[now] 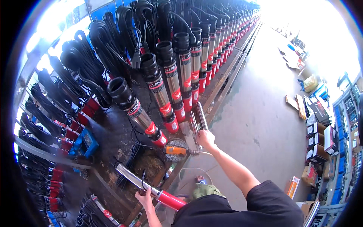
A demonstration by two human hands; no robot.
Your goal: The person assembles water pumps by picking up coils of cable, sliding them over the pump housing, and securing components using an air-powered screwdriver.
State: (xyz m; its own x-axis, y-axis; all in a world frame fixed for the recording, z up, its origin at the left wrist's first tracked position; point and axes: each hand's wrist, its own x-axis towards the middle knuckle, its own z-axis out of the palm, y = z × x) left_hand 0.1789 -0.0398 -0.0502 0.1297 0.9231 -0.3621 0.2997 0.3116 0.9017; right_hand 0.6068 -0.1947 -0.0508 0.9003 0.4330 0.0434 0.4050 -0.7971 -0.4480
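My left hand [145, 197] grips a submersible pump [132, 177] with a silver barrel and red end, tilted across the bench edge toward my body. A black cable loops up beside that barrel. My right hand [205, 138] is closed on a long, narrow silver metal piece [202, 115], whose exact kind I cannot make out. Left of this hand, an orange-handled power tool [176, 150] rests over a round dish of small metal parts [171, 156]. Finished-looking pumps [140, 114] with black tops and red bases stand just beyond the dish.
A long row of upright pumps [184, 64] runs along the bench into the distance, with coiled black cables [106, 39] behind. A blue container [89, 143] sits at left. On the right, boxes [317, 142] and shelves [342, 151] line the grey floor [261, 106].
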